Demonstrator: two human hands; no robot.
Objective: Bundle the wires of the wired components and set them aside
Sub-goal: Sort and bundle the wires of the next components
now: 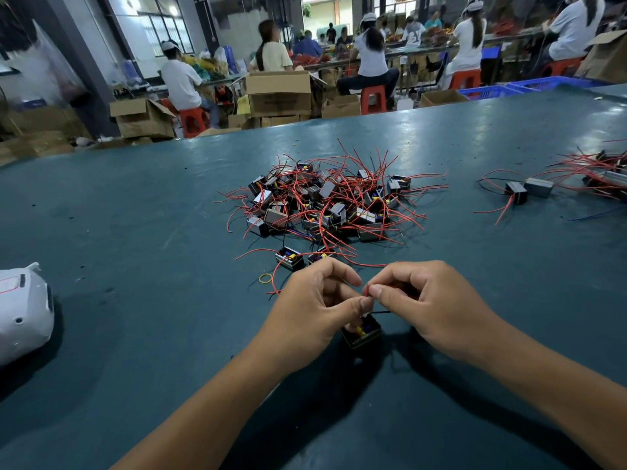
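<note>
We work on a dark teal tabletop (135, 205) in a busy workshop. Both our left hand (315, 307) and right hand (427, 307) pinch a red wire (368, 290) between curled fingers (375, 293); its wired component (361, 330) sits just beneath them, half hidden. The tangled component pile (325, 205) lies beyond.

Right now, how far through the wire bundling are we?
Early. Done: a small group of black wired components lies set aside at the table's far right. In hand: the left hand and right hand pinch the thin red wire of one small black component. Left: the big tangled pile of red-wired components mid-table, two loose ones near it, and a yellow rubber band unused.
</note>
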